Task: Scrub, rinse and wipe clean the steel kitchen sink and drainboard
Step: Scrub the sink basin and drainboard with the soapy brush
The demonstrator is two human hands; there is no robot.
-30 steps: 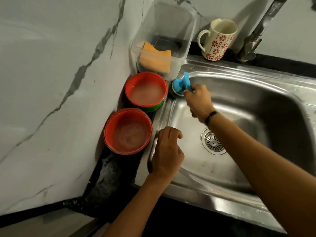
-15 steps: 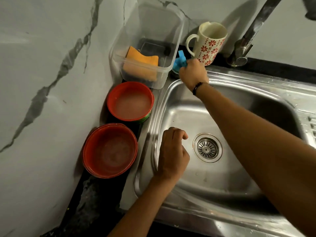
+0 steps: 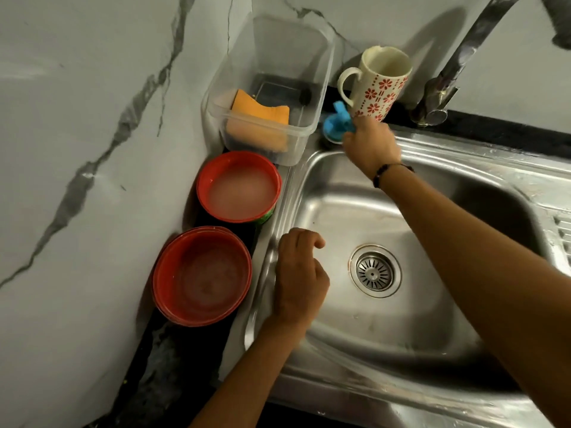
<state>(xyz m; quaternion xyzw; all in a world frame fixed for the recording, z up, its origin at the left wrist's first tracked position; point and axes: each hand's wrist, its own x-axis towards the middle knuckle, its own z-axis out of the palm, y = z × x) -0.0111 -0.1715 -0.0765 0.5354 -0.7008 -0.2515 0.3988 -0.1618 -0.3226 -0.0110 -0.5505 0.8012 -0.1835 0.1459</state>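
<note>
The steel sink [image 3: 355,211] fills the right half of the head view, with a round drain strainer [image 3: 374,271] in its basin. My right hand [image 3: 370,146] grips the blue-handled scrubber [image 3: 336,123] at the sink's far left corner, on the rim beside the mug. My left hand [image 3: 298,276] rests on the sink's left rim with fingers loosely curled, holding nothing. Part of the ribbed drainboard [image 3: 560,230] shows at the right edge.
A clear plastic tub [image 3: 278,72] holding an orange sponge [image 3: 259,118] stands behind the sink's left corner. Two red bowls [image 3: 239,186] [image 3: 202,274] sit left of the sink against the marble wall. A floral mug [image 3: 378,84] and the tap [image 3: 445,84] stand at the back.
My right hand has carried the scrubber from the sink's left rim by the red bowl up to the far corner beside the mug. The left hand stays on the rim.
</note>
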